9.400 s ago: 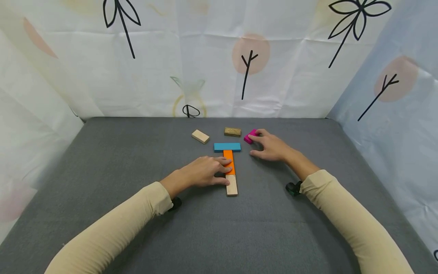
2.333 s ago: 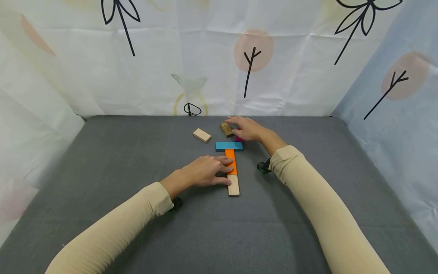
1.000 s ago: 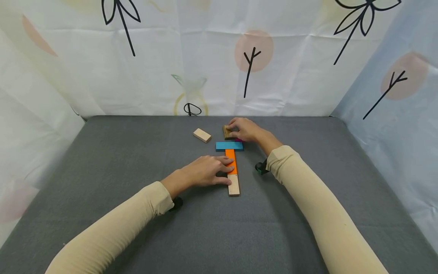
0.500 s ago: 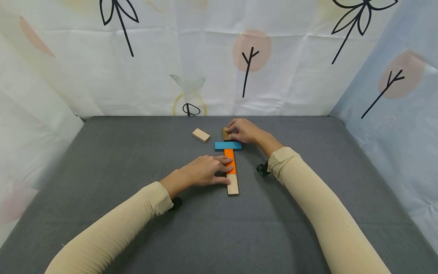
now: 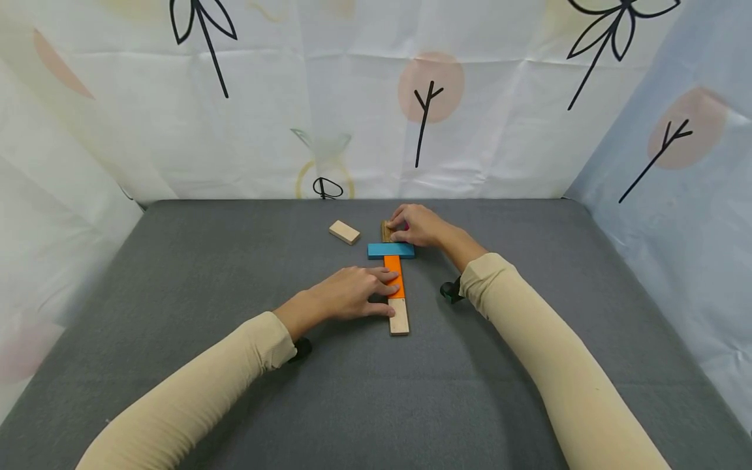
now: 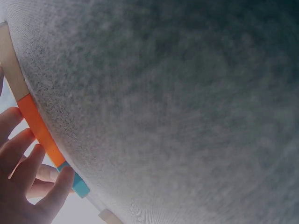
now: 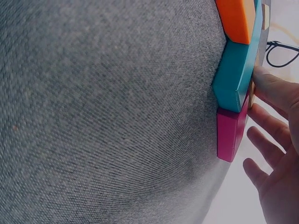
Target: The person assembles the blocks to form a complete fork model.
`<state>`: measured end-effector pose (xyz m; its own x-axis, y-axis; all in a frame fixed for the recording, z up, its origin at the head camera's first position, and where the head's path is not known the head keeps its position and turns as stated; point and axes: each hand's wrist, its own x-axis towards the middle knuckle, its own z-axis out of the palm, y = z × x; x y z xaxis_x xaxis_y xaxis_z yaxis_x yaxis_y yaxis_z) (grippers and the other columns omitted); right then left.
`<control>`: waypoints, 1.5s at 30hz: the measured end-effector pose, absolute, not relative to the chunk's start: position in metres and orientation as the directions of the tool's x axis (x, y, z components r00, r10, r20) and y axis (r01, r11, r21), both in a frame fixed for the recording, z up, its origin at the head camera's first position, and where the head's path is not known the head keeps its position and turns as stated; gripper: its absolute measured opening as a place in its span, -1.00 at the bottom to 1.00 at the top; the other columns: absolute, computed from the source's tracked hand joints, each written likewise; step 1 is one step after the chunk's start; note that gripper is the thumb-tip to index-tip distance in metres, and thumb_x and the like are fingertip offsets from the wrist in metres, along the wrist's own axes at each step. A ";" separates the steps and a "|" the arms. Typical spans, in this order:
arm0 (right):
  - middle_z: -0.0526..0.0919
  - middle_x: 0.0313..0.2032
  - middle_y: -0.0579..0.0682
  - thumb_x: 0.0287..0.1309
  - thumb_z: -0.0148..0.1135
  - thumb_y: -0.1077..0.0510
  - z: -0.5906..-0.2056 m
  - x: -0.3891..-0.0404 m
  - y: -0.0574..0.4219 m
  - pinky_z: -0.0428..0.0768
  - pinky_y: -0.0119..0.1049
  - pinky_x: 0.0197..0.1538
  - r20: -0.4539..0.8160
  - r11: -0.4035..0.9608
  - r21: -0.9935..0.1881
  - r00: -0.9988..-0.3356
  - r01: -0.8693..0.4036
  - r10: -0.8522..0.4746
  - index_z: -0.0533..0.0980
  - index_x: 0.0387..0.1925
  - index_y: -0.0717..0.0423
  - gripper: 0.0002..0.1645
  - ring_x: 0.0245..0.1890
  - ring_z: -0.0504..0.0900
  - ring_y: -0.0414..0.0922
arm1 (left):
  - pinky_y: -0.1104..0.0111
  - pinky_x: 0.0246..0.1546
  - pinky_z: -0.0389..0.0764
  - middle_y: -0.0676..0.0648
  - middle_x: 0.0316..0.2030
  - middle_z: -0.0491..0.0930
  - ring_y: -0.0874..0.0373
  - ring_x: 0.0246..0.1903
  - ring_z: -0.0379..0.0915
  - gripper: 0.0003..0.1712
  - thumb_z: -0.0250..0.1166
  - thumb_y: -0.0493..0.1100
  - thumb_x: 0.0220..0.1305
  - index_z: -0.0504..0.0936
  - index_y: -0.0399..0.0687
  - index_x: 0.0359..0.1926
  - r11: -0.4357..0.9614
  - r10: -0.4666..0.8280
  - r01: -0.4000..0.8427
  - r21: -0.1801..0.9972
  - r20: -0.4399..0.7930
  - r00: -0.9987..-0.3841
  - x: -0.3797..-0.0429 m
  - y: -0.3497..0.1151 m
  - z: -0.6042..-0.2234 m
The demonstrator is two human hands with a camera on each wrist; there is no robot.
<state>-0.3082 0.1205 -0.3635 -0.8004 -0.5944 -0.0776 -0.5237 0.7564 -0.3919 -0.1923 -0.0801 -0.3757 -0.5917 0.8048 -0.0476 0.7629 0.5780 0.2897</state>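
Flat blocks form a T on the cloth: a pale wooden block point(image 5: 399, 320) nearest, an orange block point(image 5: 393, 264) beyond it, and a blue block point(image 5: 390, 250) crosswise at the far end. My left hand point(image 5: 346, 294) rests with extended fingers on the orange block, its thumb at the pale one. Behind the blue block, my right hand point(image 5: 424, 226) pinches a brown wooden block point(image 5: 385, 231) between thumb and index finger. A magenta block point(image 7: 228, 133) lies against the blue block's right end in the right wrist view; the right hand mostly hides it in the head view.
A second pale wooden block point(image 5: 344, 232) lies loose and slanted, behind and left of the T. Grey cloth point(image 5: 235, 248) covers the table. A white printed curtain point(image 5: 364, 117) rises at its back edge and along both sides.
The magenta block has come left to the blue block. My right hand now holds the brown block, which has turned lengthwise and slid nearer the blue one. The left hand stays put.
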 end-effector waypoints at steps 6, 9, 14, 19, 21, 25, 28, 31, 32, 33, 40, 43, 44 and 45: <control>0.51 0.20 0.19 0.33 0.29 0.14 -0.364 -0.309 0.121 0.45 -0.02 0.27 -0.079 0.757 -0.399 -0.803 -0.517 -0.590 0.61 0.13 0.26 -0.59 0.18 0.49 0.13 | 0.09 0.27 0.41 -0.11 0.37 0.39 0.02 0.37 0.30 -0.37 0.25 0.21 0.35 0.58 -0.06 0.27 0.578 0.804 0.764 0.287 -0.044 -0.592 -0.193 -0.079 -0.376; 0.52 0.19 0.19 0.33 0.29 0.14 -0.364 -0.309 0.121 0.45 -0.02 0.27 -0.077 0.757 -0.401 -0.804 -0.516 -0.589 0.61 0.12 0.26 -0.59 0.19 0.49 0.13 | 0.10 0.28 0.40 -0.10 0.37 0.38 0.03 0.37 0.29 -0.37 0.25 0.21 0.35 0.58 -0.05 0.27 0.583 0.801 0.759 0.288 -0.050 -0.596 -0.193 -0.078 -0.377; 0.52 0.17 0.20 0.32 0.29 0.15 -0.363 -0.307 0.122 0.45 -0.02 0.26 -0.072 0.752 -0.403 -0.801 -0.521 -0.594 0.62 0.11 0.28 -0.60 0.17 0.50 0.13 | 0.10 0.27 0.42 -0.09 0.37 0.37 0.04 0.37 0.29 -0.37 0.26 0.22 0.34 0.57 -0.05 0.27 0.586 0.799 0.755 0.295 -0.053 -0.599 -0.193 -0.078 -0.377; 0.53 0.15 0.20 0.32 0.29 0.16 -0.363 -0.307 0.122 0.46 -0.02 0.26 -0.065 0.748 -0.405 -0.800 -0.525 -0.597 0.63 0.09 0.29 -0.61 0.15 0.51 0.13 | 0.11 0.25 0.44 -0.09 0.37 0.38 0.04 0.36 0.30 -0.36 0.26 0.22 0.34 0.57 -0.05 0.28 0.587 0.798 0.755 0.292 -0.052 -0.601 -0.194 -0.078 -0.378; 0.53 0.15 0.19 0.32 0.29 0.16 -0.363 -0.307 0.122 0.46 -0.03 0.26 -0.064 0.749 -0.403 -0.801 -0.526 -0.596 0.63 0.09 0.29 -0.61 0.14 0.51 0.13 | 0.11 0.24 0.44 -0.09 0.37 0.39 0.03 0.36 0.31 -0.36 0.26 0.22 0.34 0.57 -0.06 0.28 0.586 0.799 0.758 0.288 -0.051 -0.599 -0.194 -0.077 -0.378; 0.52 0.17 0.19 0.34 0.28 0.15 -0.364 -0.307 0.122 0.47 -0.03 0.24 -0.070 0.755 -0.397 -0.803 -0.522 -0.592 0.61 0.12 0.27 -0.60 0.14 0.51 0.13 | 0.10 0.24 0.44 -0.11 0.37 0.38 0.02 0.36 0.31 -0.36 0.25 0.21 0.35 0.56 -0.07 0.28 0.584 0.801 0.759 0.287 -0.054 -0.596 -0.194 -0.077 -0.378; 0.52 0.18 0.19 0.35 0.27 0.14 -0.365 -0.306 0.122 0.47 -0.03 0.24 -0.074 0.758 -0.392 -0.804 -0.521 -0.590 0.60 0.14 0.26 -0.59 0.15 0.51 0.13 | 0.11 0.26 0.43 -0.09 0.38 0.37 0.03 0.36 0.30 -0.36 0.25 0.22 0.35 0.56 -0.06 0.28 0.591 0.797 0.753 0.290 -0.066 -0.600 -0.194 -0.077 -0.377; 0.53 0.17 0.19 0.34 0.27 0.15 -0.366 -0.306 0.122 0.46 -0.03 0.25 -0.064 0.754 -0.384 -0.800 -0.532 -0.597 0.61 0.13 0.26 -0.60 0.14 0.52 0.12 | 0.11 0.26 0.42 -0.08 0.38 0.37 0.04 0.37 0.30 -0.36 0.26 0.22 0.34 0.56 -0.05 0.28 0.596 0.793 0.748 0.292 -0.069 -0.605 -0.193 -0.077 -0.377; 0.54 0.16 0.19 0.34 0.27 0.15 -0.366 -0.306 0.122 0.46 -0.03 0.26 -0.059 0.753 -0.384 -0.799 -0.535 -0.598 0.61 0.13 0.27 -0.60 0.14 0.52 0.12 | 0.11 0.26 0.42 -0.08 0.38 0.38 0.05 0.37 0.30 -0.36 0.26 0.22 0.33 0.56 -0.04 0.28 0.597 0.792 0.747 0.292 -0.068 -0.607 -0.193 -0.077 -0.377; 0.55 0.15 0.19 0.33 0.28 0.15 -0.366 -0.305 0.121 0.46 -0.03 0.26 -0.054 0.752 -0.379 -0.798 -0.540 -0.600 0.61 0.12 0.26 -0.60 0.14 0.52 0.11 | 0.10 0.26 0.43 -0.08 0.37 0.38 0.04 0.37 0.30 -0.36 0.26 0.22 0.33 0.57 -0.04 0.28 0.597 0.792 0.748 0.291 -0.065 -0.607 -0.193 -0.078 -0.377; 0.53 0.19 0.24 0.34 0.27 0.14 -0.364 -0.303 0.125 0.39 0.02 0.32 -0.035 0.733 -0.337 -0.770 -0.591 -0.637 0.56 0.19 0.27 -0.54 0.21 0.48 0.15 | 0.11 0.29 0.40 -0.08 0.37 0.38 0.05 0.37 0.29 -0.36 0.27 0.22 0.33 0.58 -0.05 0.27 0.595 0.795 0.751 0.286 -0.072 -0.603 -0.193 -0.077 -0.376; 0.47 0.26 0.25 0.35 0.26 0.13 -0.360 -0.300 0.130 0.33 0.07 0.35 -0.029 0.721 -0.338 -0.759 -0.605 -0.650 0.52 0.25 0.26 -0.50 0.27 0.43 0.19 | 0.11 0.29 0.39 -0.08 0.37 0.38 0.03 0.36 0.31 -0.36 0.27 0.22 0.33 0.57 -0.04 0.27 0.599 0.793 0.750 0.279 -0.082 -0.603 -0.194 -0.076 -0.375; 0.45 0.29 0.26 0.35 0.26 0.14 -0.358 -0.299 0.132 0.31 0.09 0.36 -0.026 0.717 -0.341 -0.756 -0.609 -0.654 0.50 0.26 0.26 -0.49 0.29 0.41 0.20 | 0.11 0.29 0.39 -0.08 0.37 0.38 0.03 0.36 0.31 -0.37 0.26 0.22 0.34 0.57 -0.04 0.27 0.601 0.792 0.750 0.276 -0.085 -0.604 -0.194 -0.076 -0.374; 0.43 0.31 0.26 0.35 0.25 0.14 -0.356 -0.297 0.134 0.30 0.11 0.37 -0.022 0.712 -0.342 -0.752 -0.613 -0.659 0.49 0.28 0.25 -0.48 0.31 0.39 0.20 | 0.11 0.29 0.39 -0.08 0.37 0.38 0.03 0.35 0.32 -0.37 0.26 0.22 0.34 0.57 -0.04 0.28 0.603 0.791 0.749 0.273 -0.088 -0.605 -0.194 -0.076 -0.374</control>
<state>-0.2973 0.1337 -0.3563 -0.7521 -0.6587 -0.0219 -0.6134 0.7118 -0.3421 -0.1944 -0.0758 -0.3741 -0.6052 0.7912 -0.0880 0.7493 0.6034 0.2729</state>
